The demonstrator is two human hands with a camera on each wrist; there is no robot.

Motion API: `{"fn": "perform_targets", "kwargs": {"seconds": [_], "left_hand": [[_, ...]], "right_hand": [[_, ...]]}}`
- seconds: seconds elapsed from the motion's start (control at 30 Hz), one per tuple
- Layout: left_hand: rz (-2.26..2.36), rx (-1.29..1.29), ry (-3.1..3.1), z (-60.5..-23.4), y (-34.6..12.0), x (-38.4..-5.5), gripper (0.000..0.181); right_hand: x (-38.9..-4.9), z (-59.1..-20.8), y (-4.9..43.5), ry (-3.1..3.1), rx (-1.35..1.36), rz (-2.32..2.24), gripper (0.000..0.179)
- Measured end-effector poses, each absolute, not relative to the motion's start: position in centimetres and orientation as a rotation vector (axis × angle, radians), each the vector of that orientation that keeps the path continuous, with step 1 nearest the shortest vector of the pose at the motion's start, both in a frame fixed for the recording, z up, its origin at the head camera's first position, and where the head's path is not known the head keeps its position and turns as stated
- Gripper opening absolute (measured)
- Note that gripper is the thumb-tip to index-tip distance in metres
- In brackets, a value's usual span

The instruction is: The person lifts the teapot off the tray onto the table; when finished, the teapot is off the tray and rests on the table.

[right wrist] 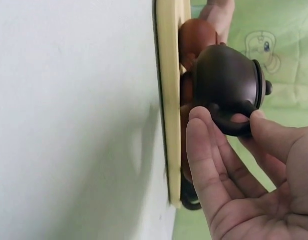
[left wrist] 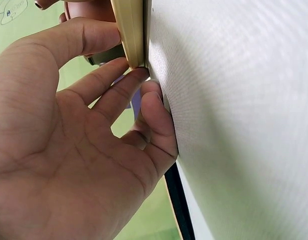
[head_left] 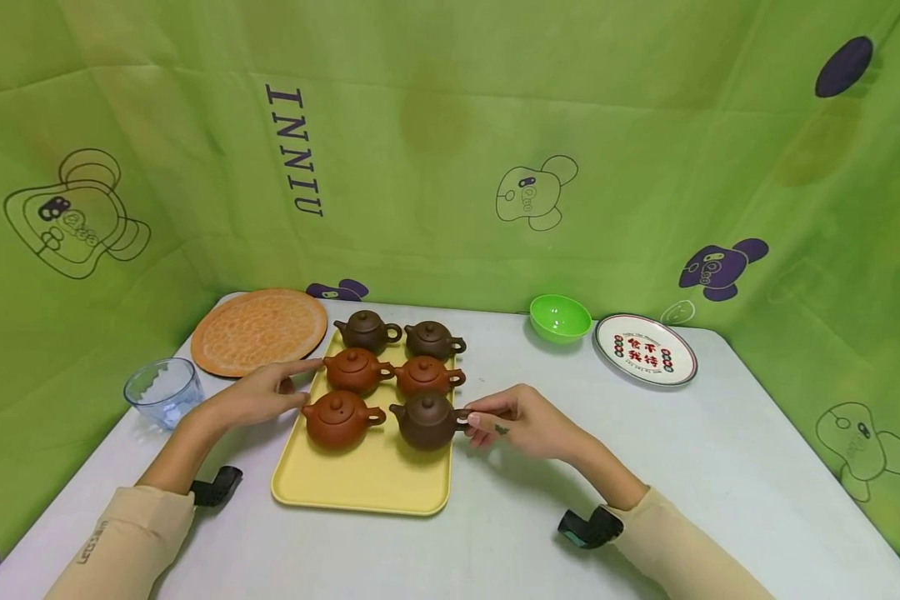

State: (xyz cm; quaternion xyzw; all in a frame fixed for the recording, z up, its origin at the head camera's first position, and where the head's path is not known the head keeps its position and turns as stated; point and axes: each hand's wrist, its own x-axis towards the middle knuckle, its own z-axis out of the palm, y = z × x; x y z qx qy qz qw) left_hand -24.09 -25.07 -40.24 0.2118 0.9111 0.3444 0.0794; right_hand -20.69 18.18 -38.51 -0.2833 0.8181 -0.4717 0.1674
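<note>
My right hand (head_left: 521,422) pinches the handle of a dark brown teapot (head_left: 426,422) over the right side of a yellow tray (head_left: 360,483). In the right wrist view, the base of this teapot (right wrist: 223,75) shows above the tray rim (right wrist: 168,100). A reddish-brown teapot (head_left: 335,423) stands to its left, two more reddish teapots (head_left: 354,372) behind, and two dark brown teapots (head_left: 367,332) at the far end. At the tray's left edge, my left hand (head_left: 251,396) touches the rim with thumb and fingertips, as the left wrist view shows; its palm (left wrist: 89,145) holds nothing.
A blue glass bowl (head_left: 165,392) and a round orange-patterned mat (head_left: 258,332) lie left of the tray. At the back right are a green bowl (head_left: 560,319) and a white plate with red lettering (head_left: 645,371). Green cloth (head_left: 435,250) hangs around the white table (head_left: 532,533).
</note>
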Motion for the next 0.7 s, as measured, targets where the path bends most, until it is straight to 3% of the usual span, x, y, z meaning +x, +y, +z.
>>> {"fn": "perform_targets", "kwargs": {"seconds": [0.7], "left_hand": [[1.011, 0.608, 2.729, -40.3, -25.2, -24.1, 0.065]], "right_hand": [[-21.8, -36.9, 22.8, 2.349, -0.749, -1.395, 0.033]]}}
